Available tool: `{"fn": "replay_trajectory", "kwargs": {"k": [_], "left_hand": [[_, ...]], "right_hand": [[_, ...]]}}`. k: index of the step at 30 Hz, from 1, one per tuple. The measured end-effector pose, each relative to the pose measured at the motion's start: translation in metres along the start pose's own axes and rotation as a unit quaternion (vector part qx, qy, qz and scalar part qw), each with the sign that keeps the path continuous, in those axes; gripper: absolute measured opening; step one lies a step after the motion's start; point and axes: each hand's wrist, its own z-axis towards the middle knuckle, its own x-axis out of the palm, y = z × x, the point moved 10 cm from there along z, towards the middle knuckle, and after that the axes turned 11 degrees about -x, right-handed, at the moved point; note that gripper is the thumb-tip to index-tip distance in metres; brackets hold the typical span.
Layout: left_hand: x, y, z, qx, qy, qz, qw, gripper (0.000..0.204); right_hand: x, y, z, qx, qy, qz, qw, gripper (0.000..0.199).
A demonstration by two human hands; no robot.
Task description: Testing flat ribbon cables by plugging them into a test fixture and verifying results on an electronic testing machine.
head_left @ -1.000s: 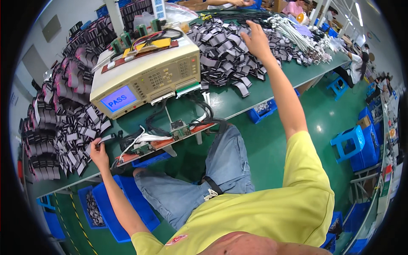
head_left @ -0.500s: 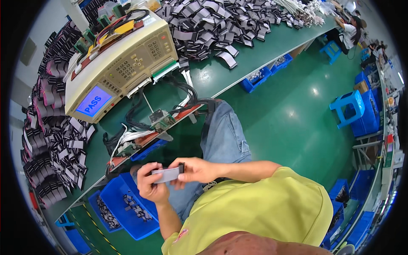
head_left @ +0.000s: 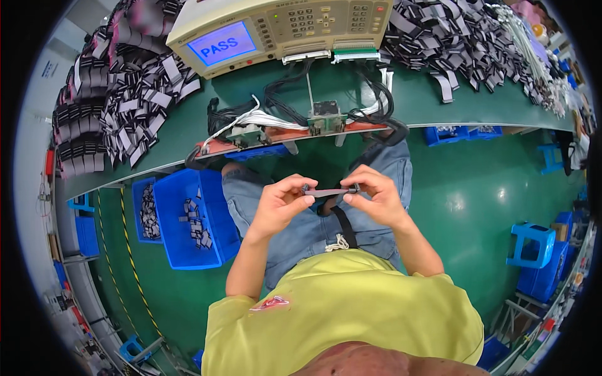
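One short grey ribbon cable [head_left: 329,193] up in the air over my lap [head_left: 304,233], short of the tabletop's [head_left: 426,113] near edge. Left hand [head_left: 283,205] at the cable's 9 o'clock, thumb and fingers pinching one black end; right hand [head_left: 378,195] at 3, pinching the other. Cable nearly level, seen close to edge-on.

Clock read from the cable. At 12: circuit boards [head_left: 326,122] along the tabletop edge, black and white wires [head_left: 273,118] behind; farther out, a cream machine [head_left: 307,28], screen [head_left: 222,45] lit blue. At 10: heap of grey cables [head_left: 150,103]. Between 1 and 2: second heap [head_left: 464,44]. At 9: big blue bin [head_left: 222,232], some cables inside, narrower bin [head_left: 137,203] just beside. Between 3 and 4, well apart: blue stool [head_left: 532,243] on green floor [head_left: 464,182].
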Motion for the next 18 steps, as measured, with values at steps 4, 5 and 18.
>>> {"fn": "replay_trajectory", "kwargs": {"k": [4, 5, 18], "left_hand": [[0.004, 0.006, 0.005, -0.006, 0.024, -0.048, 0.999, 0.020], [0.008, 0.009, 0.006, -0.010, 0.043, -0.058, 0.997, 0.020], [0.021, 0.017, 0.001, -0.049, 0.042, -0.107, 0.992, 0.024]], "right_hand": [[-0.004, -0.003, -0.006, 0.015, -0.004, 0.078, 0.997, 0.022], [-0.001, -0.004, -0.007, 0.024, 0.011, 0.105, 0.994, 0.024], [0.014, -0.015, -0.009, 0.082, 0.023, 0.076, 0.994, 0.043]]}}
